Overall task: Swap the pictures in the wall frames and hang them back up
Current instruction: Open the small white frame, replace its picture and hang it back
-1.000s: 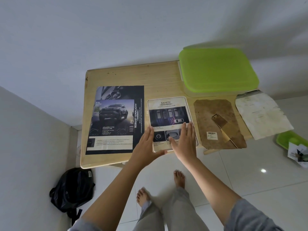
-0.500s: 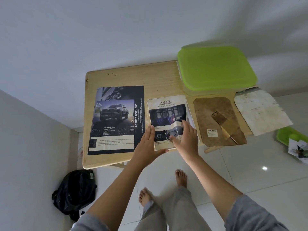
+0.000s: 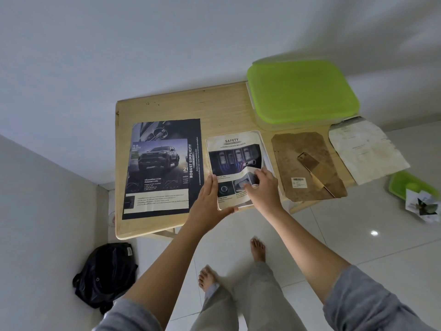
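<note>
On the tabletop (image 3: 181, 106), between car poster (image 3: 162, 168) and brown backing board (image 3: 307, 163), our left hand (image 3: 207, 201) braces the safety picture (image 3: 235, 151) flat-fingered so our right hand (image 3: 262, 187), pinching its sheet, can likely peel it.

Dim, even light. Small glare spot on floor tile (image 3: 374, 232). Strong wide-angle bending at edges. Slight softness throughout.

Lime-green lid (image 3: 303, 91), pale wood table (image 3: 181, 106), mottled brown backing board (image 3: 307, 163)
</note>
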`<state>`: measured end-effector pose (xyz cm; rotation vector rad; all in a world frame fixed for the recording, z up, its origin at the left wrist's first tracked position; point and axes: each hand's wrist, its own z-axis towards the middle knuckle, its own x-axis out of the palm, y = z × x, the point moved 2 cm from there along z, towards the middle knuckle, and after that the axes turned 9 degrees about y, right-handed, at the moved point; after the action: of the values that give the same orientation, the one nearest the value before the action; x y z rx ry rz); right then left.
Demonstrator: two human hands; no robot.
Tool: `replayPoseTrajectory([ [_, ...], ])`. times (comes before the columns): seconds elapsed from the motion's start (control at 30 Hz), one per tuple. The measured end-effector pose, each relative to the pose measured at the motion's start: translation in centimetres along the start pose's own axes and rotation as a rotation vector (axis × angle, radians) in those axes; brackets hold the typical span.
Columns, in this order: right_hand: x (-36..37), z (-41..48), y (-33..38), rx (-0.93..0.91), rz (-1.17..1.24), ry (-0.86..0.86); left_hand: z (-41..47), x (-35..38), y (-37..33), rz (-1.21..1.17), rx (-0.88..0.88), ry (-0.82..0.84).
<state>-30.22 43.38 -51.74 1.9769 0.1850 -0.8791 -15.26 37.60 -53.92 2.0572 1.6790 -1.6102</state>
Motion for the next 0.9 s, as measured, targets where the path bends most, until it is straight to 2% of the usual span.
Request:
replayPoseTrajectory([
  [0.23, 0.8, 0.5, -0.4, -0.035, -0.066, 0.000, 0.1, 0.3, 0.2, -0.005, 0.002, -0.010],
  [0.4, 0.1, 0.8, -0.2, -0.044, 0.038, -0.001, 0.1, 0.2, 0.1, -0.023, -0.023, -0.014],
  [0.63, -2.0, 2.0, -0.6, 0.087, 0.167, 0.109, 0.1, 0.0, -0.2, -0.075, -0.054, -0.010],
  [0.9, -3.5, 2.6, -1.4, 0.091, 0.111, 0.062, -0.3, 0.3, -0.6, -0.153, -0.065, -0.055],
])
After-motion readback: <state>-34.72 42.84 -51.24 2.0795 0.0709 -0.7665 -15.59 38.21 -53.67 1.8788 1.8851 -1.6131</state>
